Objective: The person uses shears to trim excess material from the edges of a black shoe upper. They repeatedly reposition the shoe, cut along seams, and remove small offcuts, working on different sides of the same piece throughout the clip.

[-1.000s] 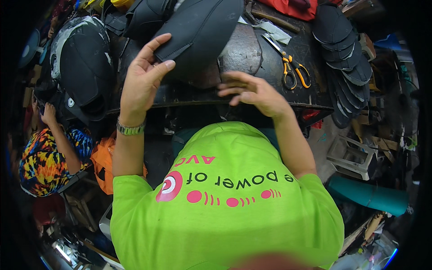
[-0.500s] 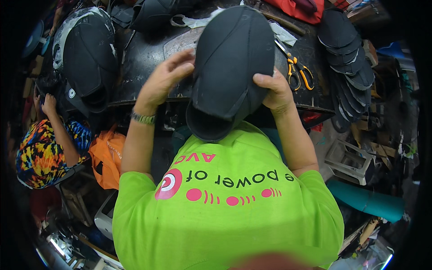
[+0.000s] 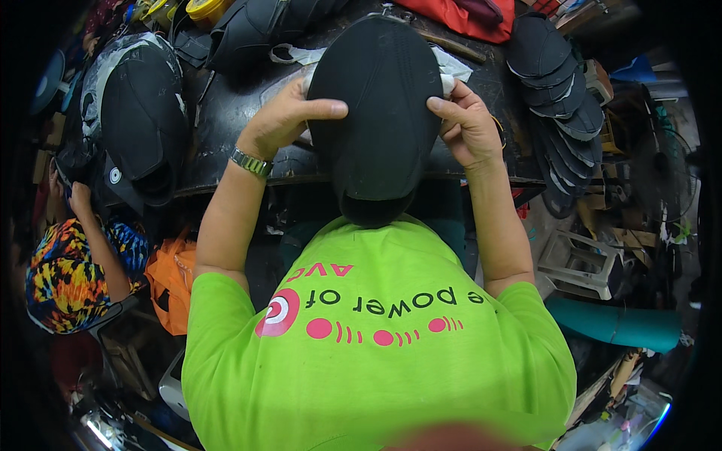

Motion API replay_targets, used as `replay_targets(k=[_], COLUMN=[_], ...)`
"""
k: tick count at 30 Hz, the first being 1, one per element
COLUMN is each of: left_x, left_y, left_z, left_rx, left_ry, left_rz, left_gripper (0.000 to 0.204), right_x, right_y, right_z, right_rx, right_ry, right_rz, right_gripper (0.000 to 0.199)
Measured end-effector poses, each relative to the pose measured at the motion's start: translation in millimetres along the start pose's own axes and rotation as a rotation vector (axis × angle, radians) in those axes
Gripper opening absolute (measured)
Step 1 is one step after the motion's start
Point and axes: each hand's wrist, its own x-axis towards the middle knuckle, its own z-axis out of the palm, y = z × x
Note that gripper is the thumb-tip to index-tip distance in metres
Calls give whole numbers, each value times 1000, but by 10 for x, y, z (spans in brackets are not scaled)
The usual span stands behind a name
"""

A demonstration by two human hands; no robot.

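In front of my chest I hold up a black seamed shell (image 3: 374,113), long and rounded, with an opening at its near end. Its exact kind I cannot tell. My left hand (image 3: 289,120) grips its left edge, thumb lying on top and the other fingers underneath, partly hidden. At the right edge my right hand (image 3: 468,124) pinches with the thumb on the black surface. White material peeks out at the edge by both hands. Orange-handled scissors (image 3: 498,129) lie mostly hidden behind my right hand.
A dark worktable (image 3: 226,143) stands ahead. Similar black shells (image 3: 143,113) lie at left, and a nested stack (image 3: 556,94) stands at right. A red bag (image 3: 470,16) is at the back. A co-worker's arm (image 3: 105,252) shows at left, near an orange bag (image 3: 171,274).
My left hand has closed on the shell's left edge; it was apart from it before. My right hand has shifted up along the other edge. The shell has turned straighter towards me.
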Motion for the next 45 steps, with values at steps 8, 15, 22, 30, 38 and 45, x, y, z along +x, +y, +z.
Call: replay_targets(k=[8, 15, 22, 30, 38, 45], left_x=[123, 195, 271, 370, 413, 251], left_y=[247, 222, 301, 281, -13, -175], left_z=[66, 78, 91, 53, -176, -523], left_rx=[131, 61, 213, 457, 419, 121], left_ry=[-54, 34, -3, 83, 290, 417], left_rz=[14, 34, 95, 83, 233, 204], left_gripper=[35, 35, 34, 30, 26, 25], right_x=[178, 272, 280, 338, 185, -297], right_y=[-149, -157, -104, -125, -287, -351], right_z=[-60, 127, 283, 212, -271, -757], right_rx=[190, -182, -1077, -833, -1330, -2064], right_ry=[-38, 129, 140, 132, 298, 474], right_rz=[211, -147, -895, -655, -328, 176], right_gripper=[24, 12, 16, 18, 31, 36])
